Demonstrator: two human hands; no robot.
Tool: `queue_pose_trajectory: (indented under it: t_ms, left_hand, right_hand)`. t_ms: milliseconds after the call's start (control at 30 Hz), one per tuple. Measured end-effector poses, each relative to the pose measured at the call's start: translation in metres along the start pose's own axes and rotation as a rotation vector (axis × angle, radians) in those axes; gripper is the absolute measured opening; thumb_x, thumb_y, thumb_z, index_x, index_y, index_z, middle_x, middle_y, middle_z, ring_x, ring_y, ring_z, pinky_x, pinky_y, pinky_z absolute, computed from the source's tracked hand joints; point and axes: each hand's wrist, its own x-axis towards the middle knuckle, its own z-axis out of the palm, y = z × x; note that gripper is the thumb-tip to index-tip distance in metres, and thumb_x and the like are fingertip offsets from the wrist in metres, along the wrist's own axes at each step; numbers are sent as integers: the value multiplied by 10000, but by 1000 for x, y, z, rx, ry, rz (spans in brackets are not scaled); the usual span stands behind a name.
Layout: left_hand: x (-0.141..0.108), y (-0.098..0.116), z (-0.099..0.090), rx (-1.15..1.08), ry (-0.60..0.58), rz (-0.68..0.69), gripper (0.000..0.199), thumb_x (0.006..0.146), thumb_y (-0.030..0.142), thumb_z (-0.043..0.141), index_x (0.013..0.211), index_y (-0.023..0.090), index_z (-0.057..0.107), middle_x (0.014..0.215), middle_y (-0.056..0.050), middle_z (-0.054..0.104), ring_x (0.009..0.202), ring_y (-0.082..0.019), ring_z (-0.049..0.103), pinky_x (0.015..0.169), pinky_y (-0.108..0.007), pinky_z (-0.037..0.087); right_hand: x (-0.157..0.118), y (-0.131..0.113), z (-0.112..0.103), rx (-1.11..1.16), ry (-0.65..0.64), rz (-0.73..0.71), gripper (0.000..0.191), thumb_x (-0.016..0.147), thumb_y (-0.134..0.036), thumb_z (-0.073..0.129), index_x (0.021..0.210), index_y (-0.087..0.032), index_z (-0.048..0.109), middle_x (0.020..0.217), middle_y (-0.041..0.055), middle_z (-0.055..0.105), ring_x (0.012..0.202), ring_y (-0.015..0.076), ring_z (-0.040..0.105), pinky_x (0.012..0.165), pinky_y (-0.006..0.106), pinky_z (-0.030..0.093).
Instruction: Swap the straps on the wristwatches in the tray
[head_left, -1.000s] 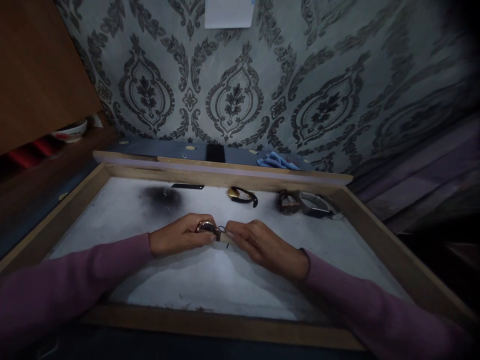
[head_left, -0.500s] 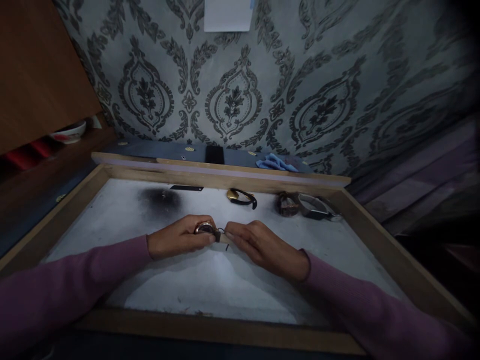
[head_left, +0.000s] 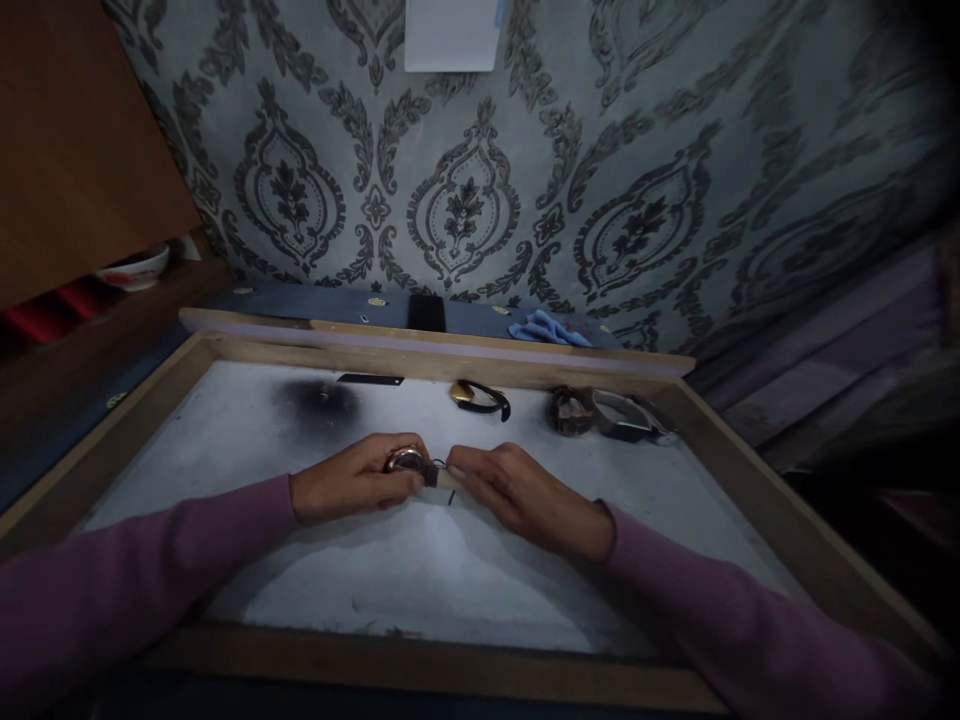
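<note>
A wristwatch with a round dark dial and a shiny case is held between the thumb and fingers of my left hand. Its strap, dark near the case and pale beyond, runs across to my right hand, whose closed fingers pinch the far end. A thin dark strip pokes out below the strap, and a small dark loop shows above it. My right fingertips hide the strap's end. Both hands are over the white surface of the wood-framed tray.
Behind my hands lie a gold watch with black strap, a dark brown-strapped watch, a silver-grey watch and a flat black strip. A wooden rim surrounds them. Beyond it are a blue cloth and a black object.
The view has shifted slightly. Both hands keep their grip on the watch and strap, with hardly any other movement.
</note>
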Motion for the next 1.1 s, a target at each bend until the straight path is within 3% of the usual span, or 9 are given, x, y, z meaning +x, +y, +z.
queue_pose_trajectory:
  t_ms: [1100]
  left_hand:
    - [-1,3,-3,30,-21,-91,190,864,359,533,851,175,485,571,64,469,465,-68,392,432,-200,307]
  right_hand:
    - [1,1,-1,-27,12,22,273,963,-270,332,697,-213,325,550,-63,296,476,81,295,520,269,224]
